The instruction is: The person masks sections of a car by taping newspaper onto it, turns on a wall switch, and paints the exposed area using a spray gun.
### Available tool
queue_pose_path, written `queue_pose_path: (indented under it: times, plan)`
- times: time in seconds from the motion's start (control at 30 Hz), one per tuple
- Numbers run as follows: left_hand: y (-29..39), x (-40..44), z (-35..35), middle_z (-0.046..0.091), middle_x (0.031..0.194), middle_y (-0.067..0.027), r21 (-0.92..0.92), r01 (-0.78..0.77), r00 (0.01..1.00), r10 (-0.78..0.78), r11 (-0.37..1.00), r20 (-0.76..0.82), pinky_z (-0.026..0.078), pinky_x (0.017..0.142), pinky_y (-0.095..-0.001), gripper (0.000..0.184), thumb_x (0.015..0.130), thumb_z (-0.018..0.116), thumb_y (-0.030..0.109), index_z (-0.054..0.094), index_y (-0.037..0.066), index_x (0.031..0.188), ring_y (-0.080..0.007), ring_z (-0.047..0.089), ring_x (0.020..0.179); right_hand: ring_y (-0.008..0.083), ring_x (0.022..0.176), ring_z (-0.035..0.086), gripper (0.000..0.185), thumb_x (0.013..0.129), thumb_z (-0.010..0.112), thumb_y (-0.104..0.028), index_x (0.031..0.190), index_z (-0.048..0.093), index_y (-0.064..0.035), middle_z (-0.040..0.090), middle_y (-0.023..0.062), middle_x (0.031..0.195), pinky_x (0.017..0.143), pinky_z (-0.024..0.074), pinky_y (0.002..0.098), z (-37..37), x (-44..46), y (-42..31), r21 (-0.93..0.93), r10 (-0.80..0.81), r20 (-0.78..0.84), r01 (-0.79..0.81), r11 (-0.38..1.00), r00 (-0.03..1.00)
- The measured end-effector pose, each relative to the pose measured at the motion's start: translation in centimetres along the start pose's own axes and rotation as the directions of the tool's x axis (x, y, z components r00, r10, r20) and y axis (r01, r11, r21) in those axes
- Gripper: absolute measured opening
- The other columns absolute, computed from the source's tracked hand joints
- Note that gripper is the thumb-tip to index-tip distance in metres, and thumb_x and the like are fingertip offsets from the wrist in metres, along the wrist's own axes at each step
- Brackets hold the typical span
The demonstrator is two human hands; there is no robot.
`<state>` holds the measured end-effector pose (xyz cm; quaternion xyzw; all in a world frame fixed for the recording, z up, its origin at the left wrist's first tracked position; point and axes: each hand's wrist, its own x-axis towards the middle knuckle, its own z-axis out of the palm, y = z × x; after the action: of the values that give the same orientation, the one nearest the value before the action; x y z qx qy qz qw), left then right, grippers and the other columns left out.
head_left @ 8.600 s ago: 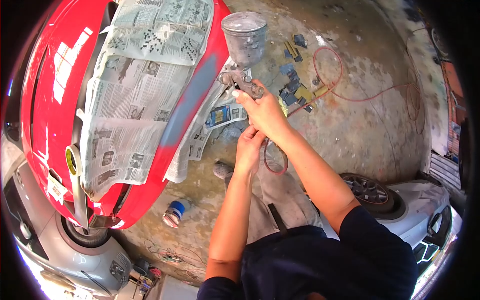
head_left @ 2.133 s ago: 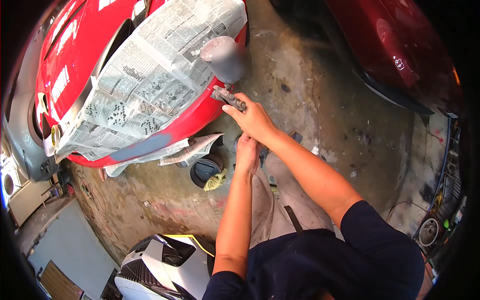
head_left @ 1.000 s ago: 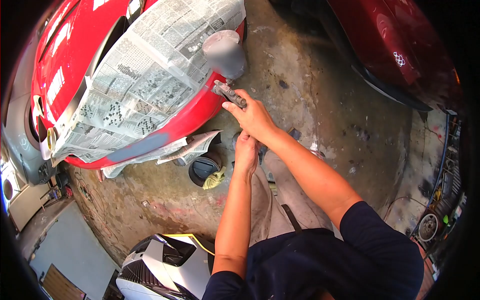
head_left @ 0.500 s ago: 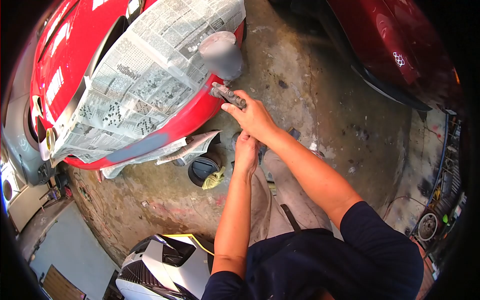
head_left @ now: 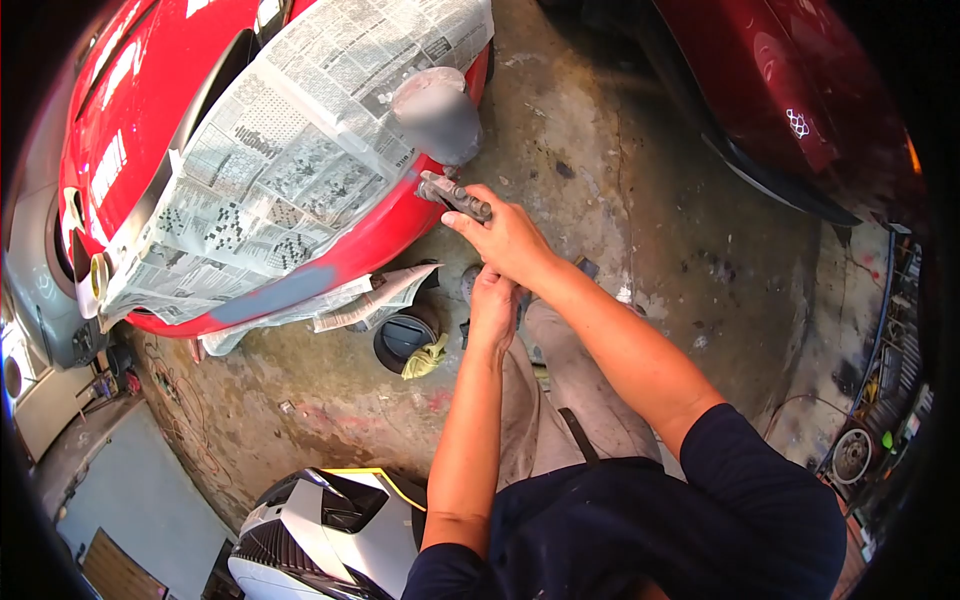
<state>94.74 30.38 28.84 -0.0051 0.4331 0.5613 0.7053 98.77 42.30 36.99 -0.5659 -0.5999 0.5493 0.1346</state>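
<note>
My right hand (head_left: 512, 238) is closed around the handle of a spray gun (head_left: 455, 197), its nozzle end toward the red bumper (head_left: 375, 232). A grey, blurred cup (head_left: 440, 125) with a pinkish top sits above the gun's front. My left hand (head_left: 493, 308) is closed just below the right one, close against its wrist; what its fingers grip is hidden. Newspaper sheets (head_left: 300, 170) cover the car above the bumper. A dull grey patch (head_left: 275, 293) shows on the bumper's lower left part.
On the concrete floor stands a black bucket (head_left: 405, 338) with a yellowish cloth (head_left: 426, 358) over its rim. A dark red car (head_left: 770, 100) is at the upper right. Behind my left arm lies a white and black car part (head_left: 320, 535). Loose newspaper (head_left: 385, 300) hangs under the bumper.
The spray gun and its cup have shifted very slightly left and down in view. Both hands keep their hold.
</note>
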Motion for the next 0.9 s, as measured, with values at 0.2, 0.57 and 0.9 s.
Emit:
queue_pose_path:
  times: [0.2, 0.57, 0.9]
  plan:
    - [0.1, -0.1, 0.3, 0.07, 0.113, -0.0055, 0.017, 0.004, 1.0, -0.004, 1.0, -0.011, 0.051, 0.087, -0.0374, 0.021, 0.099, 0.059, 0.015, 0.062, 0.005, 0.118, -0.0188, 0.066, 0.101, 0.0462, 0.096, 0.066, 0.048, 0.092, 0.065, -0.046, 0.122, 0.056, -0.0093, 0.069, 0.0248, 0.095, 0.08, 0.0507, 0.0471, 0.2, 0.2, 0.2, -0.006, -0.011, -0.031, 0.01, 1.0, 0.999]
    - [0.1, 0.3, 0.6, 0.068, 0.117, -0.0051, 0.004, 0.025, 1.0, -0.025, 1.0, 0.005, 0.049, 0.093, -0.0372, 0.024, 0.1, 0.06, 0.017, 0.061, 0.004, 0.121, -0.0184, 0.064, 0.106, 0.0465, 0.094, 0.065, 0.046, 0.093, 0.065, -0.043, 0.121, 0.056, -0.009, 0.069, 0.0248, 0.096, 0.079, 0.0502, 0.0477, -0.3, 0.0, 0.0, -0.01, -0.013, -0.062, 0.013, 1.0, 0.998]
    - [0.3, -0.6, 1.6, 0.069, 0.115, -0.0052, 0.012, 0.026, 1.0, -0.026, 1.0, -0.007, 0.049, 0.094, -0.0368, 0.023, 0.098, 0.059, 0.014, 0.061, 0.004, 0.119, -0.0176, 0.064, 0.106, 0.0381, 0.088, 0.069, 0.052, 0.091, 0.067, -0.043, 0.129, 0.057, -0.0096, 0.07, 0.0221, 0.092, 0.079, 0.0516, 0.0434, -0.5, -0.2, 0.8, 0.02, 0.01, 0.007, -0.01, 1.0, 1.0]
